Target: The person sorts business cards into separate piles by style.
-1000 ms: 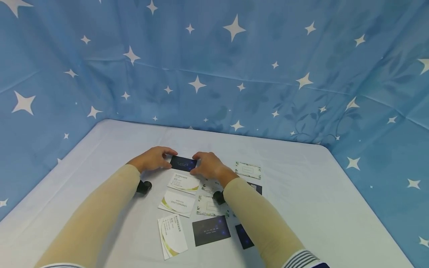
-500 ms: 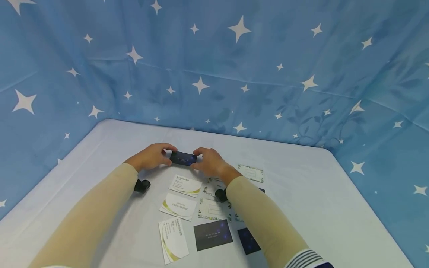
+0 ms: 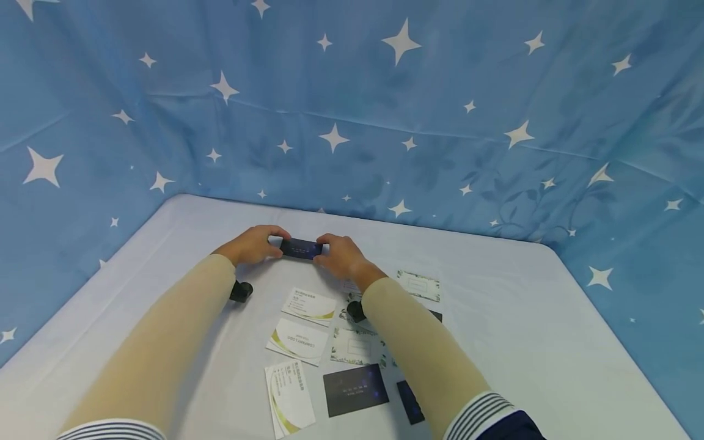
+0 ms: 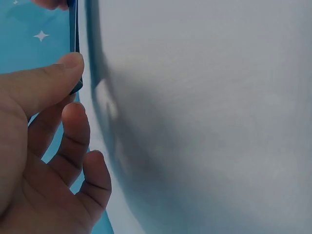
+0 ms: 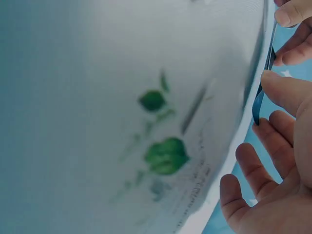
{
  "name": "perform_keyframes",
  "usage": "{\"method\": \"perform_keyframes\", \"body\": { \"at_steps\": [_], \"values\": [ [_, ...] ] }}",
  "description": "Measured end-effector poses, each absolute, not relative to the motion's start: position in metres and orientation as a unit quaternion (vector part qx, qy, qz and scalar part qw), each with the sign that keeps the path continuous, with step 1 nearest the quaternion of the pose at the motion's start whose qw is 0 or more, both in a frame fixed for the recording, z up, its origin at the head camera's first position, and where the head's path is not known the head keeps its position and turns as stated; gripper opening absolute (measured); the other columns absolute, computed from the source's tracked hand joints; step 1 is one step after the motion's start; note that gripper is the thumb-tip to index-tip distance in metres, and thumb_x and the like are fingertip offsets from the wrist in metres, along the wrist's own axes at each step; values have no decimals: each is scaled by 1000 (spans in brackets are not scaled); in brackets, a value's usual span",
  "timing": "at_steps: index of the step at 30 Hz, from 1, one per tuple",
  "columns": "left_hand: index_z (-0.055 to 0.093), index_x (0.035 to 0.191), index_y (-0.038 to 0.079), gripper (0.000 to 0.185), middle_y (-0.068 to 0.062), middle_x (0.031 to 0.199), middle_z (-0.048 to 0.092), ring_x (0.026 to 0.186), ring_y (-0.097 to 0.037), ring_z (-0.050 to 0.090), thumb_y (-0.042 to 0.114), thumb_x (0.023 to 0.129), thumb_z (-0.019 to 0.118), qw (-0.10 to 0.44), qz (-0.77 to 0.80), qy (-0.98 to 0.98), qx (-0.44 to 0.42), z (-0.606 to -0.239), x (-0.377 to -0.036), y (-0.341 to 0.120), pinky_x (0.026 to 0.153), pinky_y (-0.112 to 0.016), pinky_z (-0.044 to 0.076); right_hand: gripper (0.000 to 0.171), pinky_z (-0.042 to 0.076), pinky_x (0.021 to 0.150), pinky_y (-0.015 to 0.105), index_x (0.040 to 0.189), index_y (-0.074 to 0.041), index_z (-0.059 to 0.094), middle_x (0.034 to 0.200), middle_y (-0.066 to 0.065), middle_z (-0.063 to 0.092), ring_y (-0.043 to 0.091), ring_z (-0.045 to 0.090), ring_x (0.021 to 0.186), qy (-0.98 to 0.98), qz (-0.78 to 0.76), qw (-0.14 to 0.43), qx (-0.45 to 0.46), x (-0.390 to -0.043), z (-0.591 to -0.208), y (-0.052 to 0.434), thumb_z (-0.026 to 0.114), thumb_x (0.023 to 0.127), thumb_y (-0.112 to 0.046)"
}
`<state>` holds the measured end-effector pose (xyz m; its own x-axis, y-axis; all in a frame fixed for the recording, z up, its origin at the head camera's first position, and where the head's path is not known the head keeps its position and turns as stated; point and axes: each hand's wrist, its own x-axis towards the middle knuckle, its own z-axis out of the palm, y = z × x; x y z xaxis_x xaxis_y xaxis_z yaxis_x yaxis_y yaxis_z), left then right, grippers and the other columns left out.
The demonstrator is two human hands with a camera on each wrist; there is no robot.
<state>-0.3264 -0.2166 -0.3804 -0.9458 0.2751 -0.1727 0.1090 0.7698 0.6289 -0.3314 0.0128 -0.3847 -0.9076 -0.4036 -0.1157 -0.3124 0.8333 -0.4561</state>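
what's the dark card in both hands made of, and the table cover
Dark card: looks like thin coated card stock. Edge-on in the right wrist view it bows slightly between left hand and right hand; it could be plastic. Table cover: probably matte white cloth, with soft creases and no glare.

In the middle of the frame, the left hand [image 3: 254, 245] and the right hand [image 3: 340, 256] pinch the two short ends of a dark card [image 3: 300, 248], holding it level above the white bench [image 3: 522, 324]. Below the hands, more cards lie flat on the bench: three white cards with gold curves [image 3: 301, 340] at centre left, a dark card [image 3: 355, 390] at lower centre, and white cards with green leaf borders [image 3: 420, 285] to the right of the right forearm. Blue cloth with white stars [image 3: 352, 110] fills the upper frame.
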Motion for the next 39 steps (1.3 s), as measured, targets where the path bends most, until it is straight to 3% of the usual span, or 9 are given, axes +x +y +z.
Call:
{"method": "perform_keyframes", "body": {
  "at_steps": [8, 22, 28, 33, 39],
  "values": [
    [57, 139, 8, 44, -21, 150, 43, 143, -40, 30, 9, 95, 64, 118, 313, 937, 97, -390, -330, -212, 114, -55, 22, 48, 32, 112, 40, 145, -14, 52, 145, 8, 54, 26, 44, 138, 955, -206, 106, -184, -335, -390, 8, 63, 100, -26],
    [53, 143, 7, 49, -23, 153, 39, 144, -41, 28, 8, 95, 61, 115, 306, 942, 74, -386, -327, -207, 114, -56, 22, 55, 33, 111, 40, 152, -17, 45, 146, 7, 53, 27, 44, 137, 963, -168, 105, -182, -336, -390, 5, 60, 101, -32],
    [50, 147, 9, 55, -19, 154, 39, 142, -40, 32, 20, 96, 67, 116, 333, 933, 66, -388, -323, -211, 112, -57, 24, 62, 30, 113, 45, 153, -19, 43, 153, 6, 45, 27, 37, 142, 949, -243, 119, -161, -331, -385, 13, 65, 98, -36],
    [49, 148, 12, 59, -15, 152, 43, 133, -38, 43, 29, 96, 69, 111, 357, 925, 65, -379, -314, -211, 104, -56, 37, 64, 38, 107, 45, 153, -21, 44, 152, 3, 46, 25, 46, 135, 934, -295, 114, -165, -322, -369, 28, 69, 96, -37],
    [52, 146, 12, 59, -15, 149, 46, 134, -37, 42, 34, 94, 70, 85, 359, 924, 97, -368, -293, -200, 105, -58, 35, 63, 44, 100, 44, 149, -20, 49, 147, 0, 51, 22, 50, 127, 919, -321, 95, -207, -301, -354, 54, 72, 93, -37]
  ]
}}
